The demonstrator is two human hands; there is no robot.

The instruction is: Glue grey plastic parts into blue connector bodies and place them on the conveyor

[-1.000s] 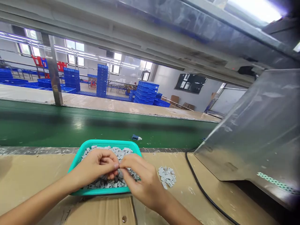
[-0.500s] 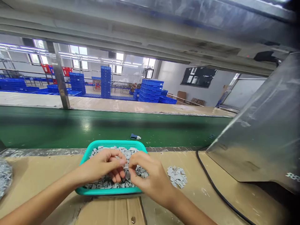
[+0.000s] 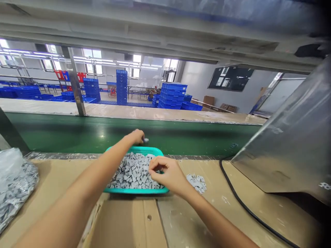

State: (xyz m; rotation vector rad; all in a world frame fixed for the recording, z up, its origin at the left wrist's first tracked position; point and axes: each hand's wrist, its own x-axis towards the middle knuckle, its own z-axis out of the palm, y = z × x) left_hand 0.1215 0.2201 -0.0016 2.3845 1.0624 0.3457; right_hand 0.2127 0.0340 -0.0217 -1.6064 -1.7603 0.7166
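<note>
Over the green belt, my left hand (image 3: 137, 136) reaches past the basket, its fingers closed at a small dark blue and white part (image 3: 146, 140). My right hand (image 3: 164, 169) is above the right side of the turquoise basket (image 3: 137, 190), thumb and fingertips pinched together; whatever is between them is too small to make out. Many small grey plastic pieces (image 3: 137, 172) fill the basket. To the right of it, a small pile of light grey flat pieces (image 3: 197, 182) lies on the cardboard-covered table, partly behind my right wrist.
A clear plastic bag of grey pieces (image 3: 19, 186) sits at the left. A black cable (image 3: 240, 203) curves across the table beside a slanted metal panel (image 3: 289, 151) at the right. Blue crates (image 3: 172, 95) stand beyond the green belt (image 3: 181, 137).
My left hand has moved from above the basket out to the part on the belt. My right hand stays pinched by the basket. The view has shifted, showing more of the plastic bag.
</note>
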